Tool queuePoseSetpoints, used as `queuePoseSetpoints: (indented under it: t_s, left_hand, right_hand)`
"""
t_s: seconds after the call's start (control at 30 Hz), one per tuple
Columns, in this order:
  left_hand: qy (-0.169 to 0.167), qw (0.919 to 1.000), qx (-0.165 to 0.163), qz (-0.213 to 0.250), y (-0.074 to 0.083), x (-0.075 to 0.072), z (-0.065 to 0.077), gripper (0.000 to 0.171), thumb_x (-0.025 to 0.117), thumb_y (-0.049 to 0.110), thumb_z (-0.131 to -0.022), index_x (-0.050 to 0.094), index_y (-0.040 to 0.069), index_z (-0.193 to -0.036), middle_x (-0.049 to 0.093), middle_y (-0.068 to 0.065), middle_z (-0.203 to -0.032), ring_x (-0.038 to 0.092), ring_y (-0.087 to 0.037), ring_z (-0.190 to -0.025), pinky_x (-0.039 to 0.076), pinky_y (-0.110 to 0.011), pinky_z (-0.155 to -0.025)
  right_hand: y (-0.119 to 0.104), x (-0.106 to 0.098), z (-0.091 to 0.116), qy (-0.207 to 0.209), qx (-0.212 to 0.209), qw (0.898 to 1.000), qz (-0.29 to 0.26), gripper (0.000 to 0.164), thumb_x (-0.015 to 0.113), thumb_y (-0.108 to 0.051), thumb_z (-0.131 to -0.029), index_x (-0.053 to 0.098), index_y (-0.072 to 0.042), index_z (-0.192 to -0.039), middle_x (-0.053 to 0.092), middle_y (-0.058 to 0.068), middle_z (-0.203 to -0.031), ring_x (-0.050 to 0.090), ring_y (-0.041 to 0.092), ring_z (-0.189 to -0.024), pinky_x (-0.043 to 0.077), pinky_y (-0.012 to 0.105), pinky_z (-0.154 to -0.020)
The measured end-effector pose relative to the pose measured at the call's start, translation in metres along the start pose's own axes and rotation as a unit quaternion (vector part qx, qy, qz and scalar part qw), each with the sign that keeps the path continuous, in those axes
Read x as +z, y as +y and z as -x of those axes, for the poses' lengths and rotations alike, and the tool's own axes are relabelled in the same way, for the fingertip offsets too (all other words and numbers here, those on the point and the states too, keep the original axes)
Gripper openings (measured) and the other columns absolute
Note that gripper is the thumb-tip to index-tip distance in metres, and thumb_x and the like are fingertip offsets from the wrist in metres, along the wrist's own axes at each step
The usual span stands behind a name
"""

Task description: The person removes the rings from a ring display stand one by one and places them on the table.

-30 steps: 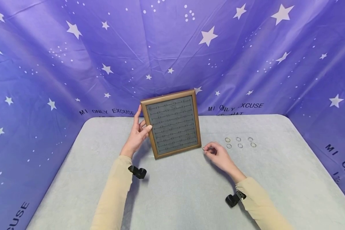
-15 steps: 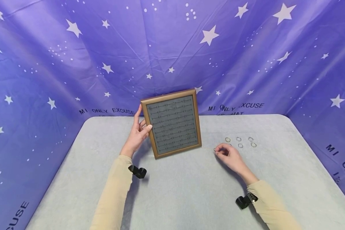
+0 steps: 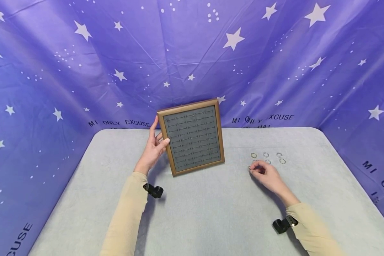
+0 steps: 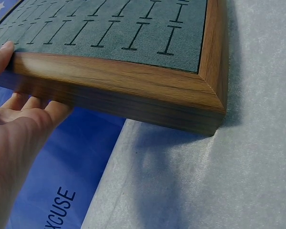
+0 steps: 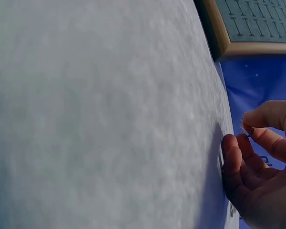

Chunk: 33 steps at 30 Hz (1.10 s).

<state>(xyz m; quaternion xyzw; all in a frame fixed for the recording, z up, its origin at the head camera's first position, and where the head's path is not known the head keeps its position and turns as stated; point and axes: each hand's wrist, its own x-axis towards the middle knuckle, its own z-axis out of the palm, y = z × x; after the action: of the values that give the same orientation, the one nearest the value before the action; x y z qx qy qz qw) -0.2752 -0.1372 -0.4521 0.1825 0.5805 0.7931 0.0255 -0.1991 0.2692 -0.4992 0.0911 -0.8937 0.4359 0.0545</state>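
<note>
A wood-framed ring display tray (image 3: 192,138) with slotted dark grey padding stands tilted on the table in the head view. My left hand (image 3: 151,151) grips its left side, thumb on the front of the frame and fingers behind; the left wrist view shows this grip on the wooden edge (image 4: 119,78). My right hand (image 3: 270,177) pinches a small ring (image 5: 247,132) between thumb and forefinger, low over the table and right of the tray. Just beyond that hand lie several rings in two rows, among them a gold-toned ring (image 3: 254,155) and a silver-toned ring (image 3: 266,155). Fingers partly hide the near row.
The light grey table (image 3: 208,213) runs back to a purple star-printed curtain (image 3: 192,53), which rises behind and on both sides. A black wrist camera (image 3: 153,191) sits on the left sleeve and another black camera (image 3: 284,224) on the right.
My right hand has moved right, from beside the tray's lower right corner to the near row of rings, still pinching the small ring. The left hand and tray have hardly moved.
</note>
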Motion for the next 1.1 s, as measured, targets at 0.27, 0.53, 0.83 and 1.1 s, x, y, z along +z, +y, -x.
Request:
queuePoseSetpoints:
  t_s: [0.27,0.53,0.83,1.1]
  left_hand:
    - [0.001,1.0000,-0.008,-0.004,-0.001,0.000,-0.001,0.088,0.048,-0.008,-0.097,0.007,0.044,-0.154,0.036,-0.023,-0.146,0.058,-0.012,-0.100,0.037,-0.016,-0.054]
    - [0.005,0.9998,-0.016,-0.007,-0.001,0.000,-0.002,0.088,0.047,-0.009,-0.097,0.008,0.046,-0.153,0.035,-0.022,-0.147,0.057,-0.016,-0.108,0.043,-0.017,-0.060]
    - [0.015,0.9996,-0.021,-0.011,-0.001,0.002,0.001,0.088,0.049,-0.007,-0.097,0.008,0.046,-0.153,0.034,-0.021,-0.147,0.055,-0.013,-0.101,0.036,-0.017,-0.054]
    - [0.014,0.9998,-0.013,-0.009,0.002,0.002,0.003,0.088,0.047,-0.010,-0.096,0.007,0.044,-0.154,0.040,-0.021,-0.143,0.055,-0.008,-0.083,0.037,-0.015,-0.054]
  right_hand:
    - [0.005,-0.012,0.003,0.006,-0.007,0.999,0.040,0.005,0.068,0.001,-0.085,0.065,-0.002,-0.088,0.059,0.003,-0.077,0.051,0.007,-0.068,0.042,0.022,-0.063]
    - [0.010,-0.019,0.003,0.006,-0.011,0.997,0.078,0.006,0.068,0.001,-0.083,0.065,-0.003,-0.086,0.055,0.001,-0.075,0.046,0.007,-0.066,0.039,0.025,-0.060]
    - [0.012,-0.017,0.002,0.005,-0.005,0.995,0.100,0.006,0.068,0.000,-0.083,0.065,-0.004,-0.086,0.052,0.003,-0.077,0.044,0.010,-0.067,0.037,0.027,-0.059]
    - [0.013,-0.016,0.003,0.008,-0.006,0.995,0.101,0.007,0.069,-0.001,-0.082,0.065,-0.004,-0.086,0.050,0.004,-0.078,0.043,0.013,-0.068,0.036,0.028,-0.060]
